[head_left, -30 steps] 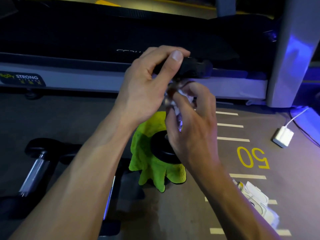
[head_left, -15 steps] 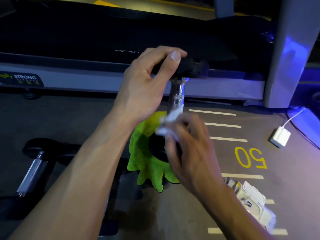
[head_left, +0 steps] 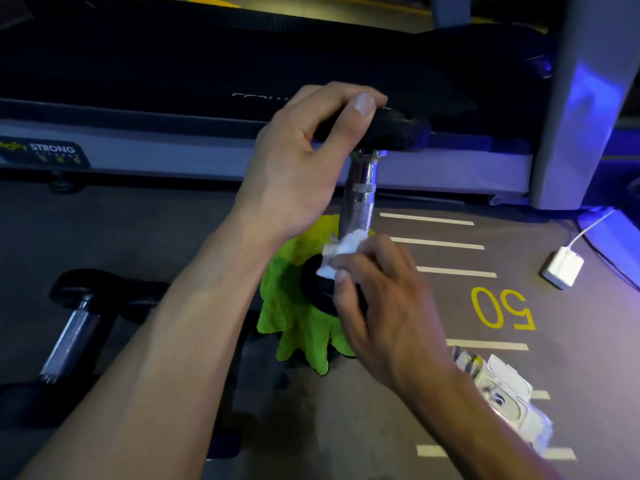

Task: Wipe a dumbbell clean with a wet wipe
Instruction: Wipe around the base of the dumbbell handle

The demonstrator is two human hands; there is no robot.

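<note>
Spare dumbbell (head_left: pixel 74 327) lying on the floor (head_left: pixel 138 230) at far left, untouched. Left hand (head_left: pixel 301 164) next, curled over and gripping the upper black head of the dumbbell (head_left: pixel 360 199), holding it upright on end. Lower head resting on a green cloth (head_left: pixel 298 327) spread on the floor. Below and right, right hand (head_left: pixel 384 303), fingers bent and pinching a bunched white wet wipe (head_left: pixel 341 251) against the bottom of the knurled chrome handle, just above the lower head. Further right, a pack of wipes (head_left: pixel 502 389) on the floor, and a white charger (head_left: pixel 562 266) well apart.

Step in hand, by the look of it: wiping the handle, low end of a stroke. Next move likely calls for running the wipe back up or around the shaft, then over both heads, with the left grip firm enough to stop any tipping.
</note>
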